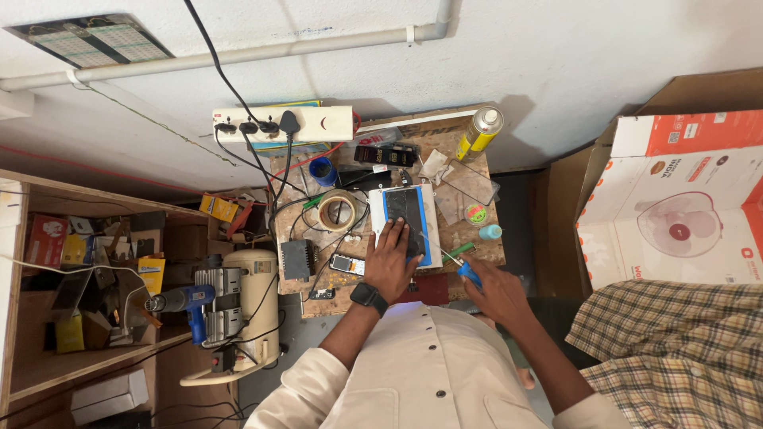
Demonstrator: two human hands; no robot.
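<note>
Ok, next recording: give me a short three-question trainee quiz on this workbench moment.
1. True or false: the left hand lies flat on the dark phone on the blue-edged white pad.
2. What does the right hand hold?
A. a blue-handled screwdriver
B. the yellow spray can
C. the roll of tape
3. Fill in: the white power strip lies at the bench's ____ edge, by the wall.

Key: 1 true; 2 A; 3 far.
</note>
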